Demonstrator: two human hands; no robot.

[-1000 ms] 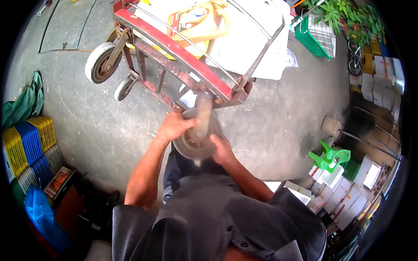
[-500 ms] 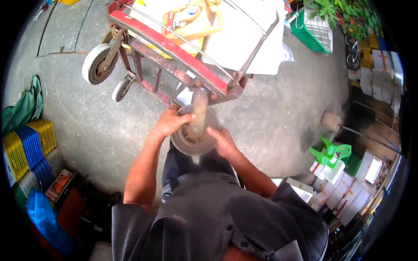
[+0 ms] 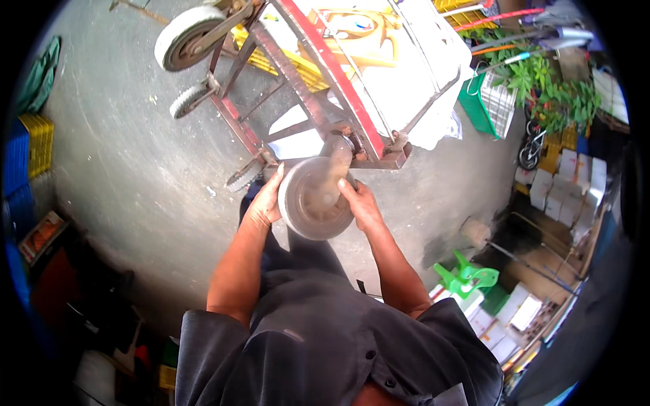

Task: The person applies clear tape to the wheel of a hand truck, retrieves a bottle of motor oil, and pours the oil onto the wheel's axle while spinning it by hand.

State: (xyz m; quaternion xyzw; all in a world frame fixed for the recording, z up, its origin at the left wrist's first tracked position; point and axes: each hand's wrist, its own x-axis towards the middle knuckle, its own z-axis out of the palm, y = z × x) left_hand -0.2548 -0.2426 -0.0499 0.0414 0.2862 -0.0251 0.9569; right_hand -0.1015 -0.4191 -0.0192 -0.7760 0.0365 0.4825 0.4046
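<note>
A large grey caster wheel (image 3: 317, 210) hangs from its fork (image 3: 340, 158) on a tipped red metal cart (image 3: 332, 74), in front of my body. My left hand (image 3: 266, 201) grips the wheel's left rim, its thumb pointing up along the edge and its fingers partly hidden behind the wheel. On the other side, my right hand (image 3: 364, 208) holds the wheel's right edge with the thumb close to the fork; its fingertips are out of sight. Two wheels with pale tyres, a big one (image 3: 184, 42) and a smaller one (image 3: 188, 100), stick out on the cart's left.
Beyond the cart's frame are a white sheet-like surface (image 3: 423, 88) and a yellow crate (image 3: 288, 64). A green and white basket (image 3: 491, 101) stands at far right, near plants. Boxes and a green plastic stool (image 3: 467, 276) lie at right; stacked crates (image 3: 37, 145) at left.
My left hand has shifted from the wheel's hub and fork to its left rim. My right hand has closed in on the wheel's right edge. The cart appears turned in view.
</note>
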